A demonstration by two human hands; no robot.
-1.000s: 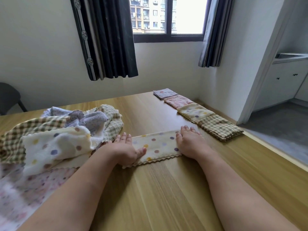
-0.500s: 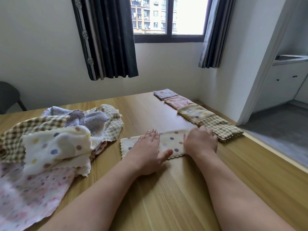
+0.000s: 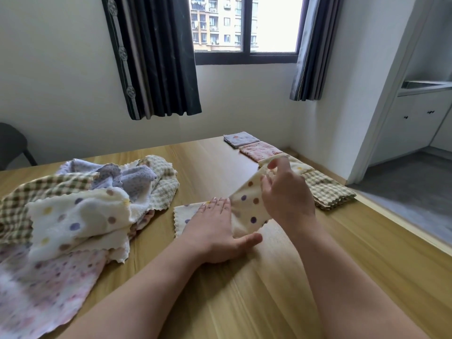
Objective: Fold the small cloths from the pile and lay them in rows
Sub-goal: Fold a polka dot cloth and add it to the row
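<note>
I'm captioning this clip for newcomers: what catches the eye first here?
The left hand presses a cream polka-dot cloth flat at the middle of the table while the right hand lifts its other end. A rumpled cloth pile lies left; four folded cloths line the right edge.

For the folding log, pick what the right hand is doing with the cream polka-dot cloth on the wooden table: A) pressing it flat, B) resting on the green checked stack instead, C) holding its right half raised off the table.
C: the right hand pinches the raised right half of the cream polka-dot cloth, while the left hand presses the other half flat on the wooden table.
</note>
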